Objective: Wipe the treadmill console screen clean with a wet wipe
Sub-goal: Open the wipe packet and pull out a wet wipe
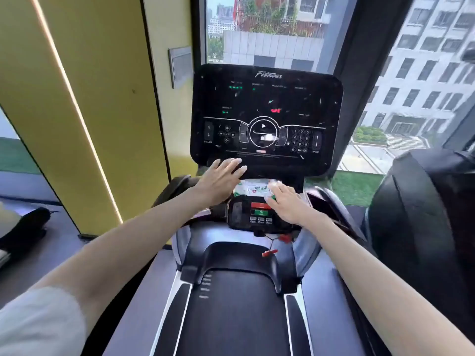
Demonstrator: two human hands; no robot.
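Observation:
The black treadmill console screen [267, 116] stands upright ahead, speckled with pale smudges and showing lit symbols. Below it, on the console ledge, lies a white and green pack of wet wipes [253, 189]. My left hand [221, 179] hovers with straight, spread fingers just left of the pack, under the screen's lower edge. My right hand [284, 201] reaches to the pack's right end, its fingertips touching the wrapper. Whether those fingers grip anything is hidden by the hand itself.
A small control panel with red and green buttons [259, 211] sits under the pack, and a red safety clip [270, 252] dangles on a cord. The running belt [231, 317] stretches below. A yellow wall stands left, a window behind, another machine [424, 227] right.

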